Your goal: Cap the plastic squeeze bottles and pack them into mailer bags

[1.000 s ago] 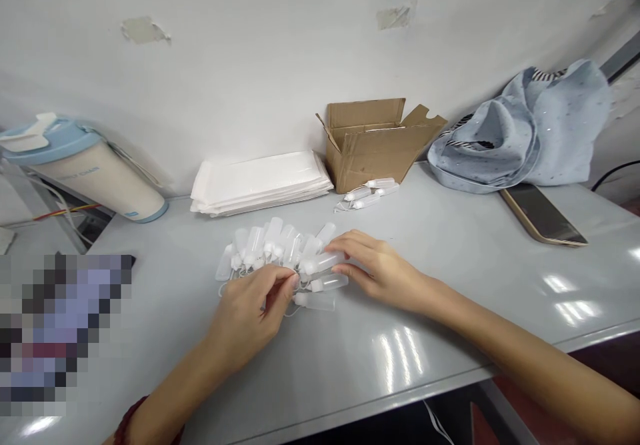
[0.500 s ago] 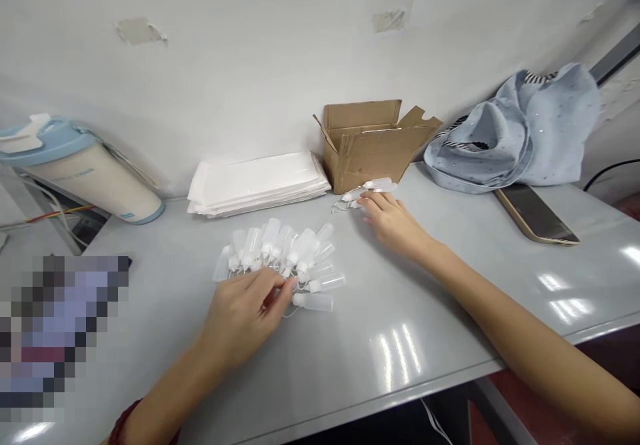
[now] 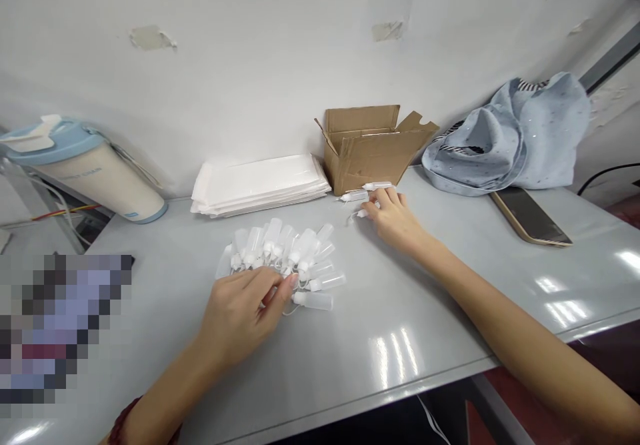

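Several small translucent squeeze bottles with white caps and thin cap loops lie fanned out on the grey table. My left hand rests against their cap ends, its thumb and forefinger drawn together. What is between those fingers is hidden. Farther back on the right, my right hand is closed around another small squeeze bottle; only its white cap and loop stick out past the fingertips. Two more loose bottles lie just beyond that hand, in front of the cardboard box.
An open cardboard box stands against the wall beside a stack of white paper sleeves. A blue-lidded tumbler leans at the left, above a pixelated patch. On the right are a light blue cloth bag and a phone.
My right hand has drawn one bottle slightly toward me, away from the two others by the box. My left hand and the fanned bottles stay almost still.
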